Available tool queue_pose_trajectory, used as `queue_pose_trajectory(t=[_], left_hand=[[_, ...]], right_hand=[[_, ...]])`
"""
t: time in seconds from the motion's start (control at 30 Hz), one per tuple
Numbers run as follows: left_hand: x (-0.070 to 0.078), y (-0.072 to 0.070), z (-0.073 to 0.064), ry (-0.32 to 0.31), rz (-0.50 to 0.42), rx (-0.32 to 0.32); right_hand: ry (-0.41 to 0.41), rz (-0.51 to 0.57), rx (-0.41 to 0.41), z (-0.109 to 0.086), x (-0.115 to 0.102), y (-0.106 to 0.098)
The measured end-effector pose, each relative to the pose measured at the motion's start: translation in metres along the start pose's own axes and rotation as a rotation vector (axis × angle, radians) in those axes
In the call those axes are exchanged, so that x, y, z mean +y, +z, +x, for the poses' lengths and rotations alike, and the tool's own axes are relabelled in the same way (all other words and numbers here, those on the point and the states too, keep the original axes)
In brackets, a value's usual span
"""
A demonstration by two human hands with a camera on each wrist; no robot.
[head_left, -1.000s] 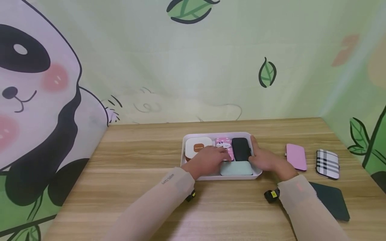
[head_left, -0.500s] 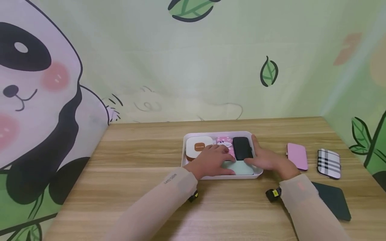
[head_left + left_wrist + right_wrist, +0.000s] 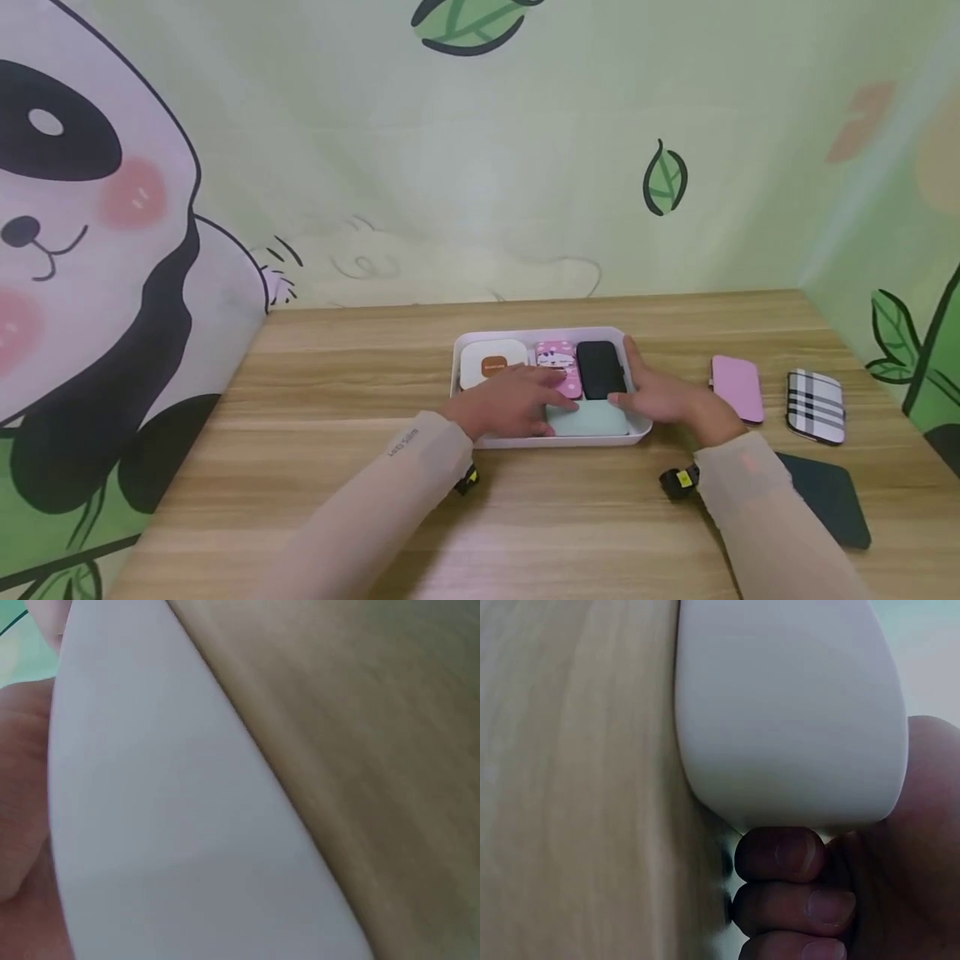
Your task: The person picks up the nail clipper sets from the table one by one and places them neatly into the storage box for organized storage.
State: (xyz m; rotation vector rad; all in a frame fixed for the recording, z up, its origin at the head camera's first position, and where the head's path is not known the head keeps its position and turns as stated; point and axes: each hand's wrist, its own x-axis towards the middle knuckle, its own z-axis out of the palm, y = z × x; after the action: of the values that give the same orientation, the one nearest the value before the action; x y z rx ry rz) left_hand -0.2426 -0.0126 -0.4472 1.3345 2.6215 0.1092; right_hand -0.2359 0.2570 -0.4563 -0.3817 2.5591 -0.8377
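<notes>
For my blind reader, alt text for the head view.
A left hand is over a pink cartoon case and mint case in a white tray whose right end the right hand grips. A plaid case lies farther right on the wooden table.

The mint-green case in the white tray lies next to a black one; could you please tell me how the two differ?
Colour: the mint-green case is pale, the black case dark.
Pose: the mint-green case's long side runs left to right, the black case's front to back.
Place: the mint-green case lies nearer the person, the black case just beyond it.
Shared: both lie in the white tray.
</notes>
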Motion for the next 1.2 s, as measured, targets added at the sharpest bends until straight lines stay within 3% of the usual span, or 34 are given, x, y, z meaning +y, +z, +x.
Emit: queue_pose_trajectory(t=[0.13,0.33,0.47,1.2], left_hand=[[0.0016,-0.0034,-0.0010,0.007,0.015,-0.010],[0.0051,0.0013,0.0030,0.037,0.100,0.021],[0.0054,0.0052,0.0043,0.026,0.122,0.012],[0.0003,0.0038,-0.0009,-0.001,0.009,0.056]], right_hand=[[0.010,-0.008,0.001,0.0016,0.0009,-0.0003],[0.017,-0.029,0.004,0.0011,0.0021,0.0002],[0.022,-0.032,0.006,0.0005,-0.0003,0.0012],[0.015,-0.040,0.016,-0.0006,-0.0033,-0.0006]])
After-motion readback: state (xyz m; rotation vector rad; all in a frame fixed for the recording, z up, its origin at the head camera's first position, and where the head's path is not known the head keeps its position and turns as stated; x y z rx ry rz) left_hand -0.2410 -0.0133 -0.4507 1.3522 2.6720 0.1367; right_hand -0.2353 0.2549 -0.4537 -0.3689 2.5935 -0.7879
